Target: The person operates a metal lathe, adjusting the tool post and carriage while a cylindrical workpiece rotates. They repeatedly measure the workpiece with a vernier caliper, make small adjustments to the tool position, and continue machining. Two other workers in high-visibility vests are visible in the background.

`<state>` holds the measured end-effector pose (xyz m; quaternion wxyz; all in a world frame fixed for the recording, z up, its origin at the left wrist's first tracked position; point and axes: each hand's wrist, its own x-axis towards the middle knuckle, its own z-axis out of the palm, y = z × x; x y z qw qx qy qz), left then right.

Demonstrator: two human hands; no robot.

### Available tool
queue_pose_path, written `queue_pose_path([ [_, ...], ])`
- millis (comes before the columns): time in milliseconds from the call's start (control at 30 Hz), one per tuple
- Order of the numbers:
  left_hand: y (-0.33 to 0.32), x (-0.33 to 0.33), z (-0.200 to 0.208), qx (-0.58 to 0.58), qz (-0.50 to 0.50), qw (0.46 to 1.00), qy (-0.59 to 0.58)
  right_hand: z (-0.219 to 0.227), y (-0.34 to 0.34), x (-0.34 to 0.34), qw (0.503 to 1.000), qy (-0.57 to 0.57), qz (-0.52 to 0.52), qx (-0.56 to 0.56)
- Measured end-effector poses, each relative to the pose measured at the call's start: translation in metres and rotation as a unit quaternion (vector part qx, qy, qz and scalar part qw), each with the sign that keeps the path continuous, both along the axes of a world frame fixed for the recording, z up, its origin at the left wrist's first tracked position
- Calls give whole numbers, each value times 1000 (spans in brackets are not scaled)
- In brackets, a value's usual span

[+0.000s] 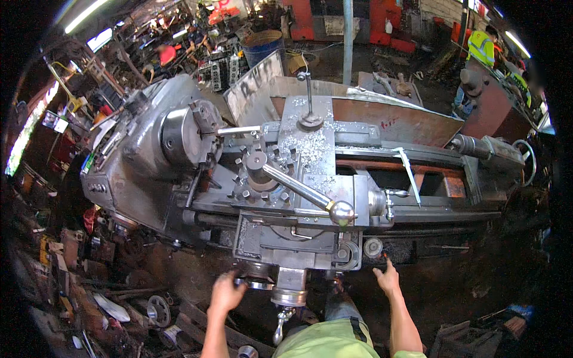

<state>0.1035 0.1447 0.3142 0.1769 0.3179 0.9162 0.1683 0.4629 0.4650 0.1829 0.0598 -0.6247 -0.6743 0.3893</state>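
A large metal lathe fills the middle of the view. My left hand [225, 293] is closed at the left edge of the carriage handwheel [258, 284], below the cross slide. Its fingertips are partly hidden. My right hand [388, 278] reaches up below the right side of the carriage, thumb and forefinger apart. The forefinger is close to a small reddish-tipped lever [385, 255] beside a round knob [373, 247]; whether they touch is unclear. A thin steel bar [239, 130] sticks out of the chuck [182, 134], toward the tool post [258, 167] with its long ball-ended handle [304, 192].
Metal chips [307, 146] cover the cross slide. A caliper [409, 176] lies across the bed, left of the tailstock [486, 149]. The cross-slide crank [283, 319] juts toward my body. Scrap parts and a small wheel [159, 310] crowd the left floor. A person in a yellow vest [481, 49] is at far right.
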Motion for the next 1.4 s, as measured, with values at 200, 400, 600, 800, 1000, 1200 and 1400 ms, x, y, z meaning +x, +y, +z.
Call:
queue_pose_path([
  [200, -6, 36, -84, -169, -99, 978, 77, -20, 21, -16, 994, -100, -40, -12],
  [400, 13, 27, -114, -246, -30, 963, 108, -10, 54, -20, 994, -33, -76, 70],
  [600, 11, 11, -129, -264, -66, 953, 130, -3, 63, -15, 992, 43, -114, 26],
  [800, -12, -21, -134, -231, -69, 968, 63, 5, -15, 0, 978, 95, -186, 9],
  [1000, -65, -89, -198, -144, -16, 982, -123, 77, -132, -35, 953, 185, 18, -238],
  [1200, -100, -126, -288, -56, -240, 958, -145, 127, -171, -78, 898, 259, 199, -294],
  [1400, -66, -98, -196, -278, -132, 951, -23, 191, -170, -112, 897, 200, 292, -264],
])
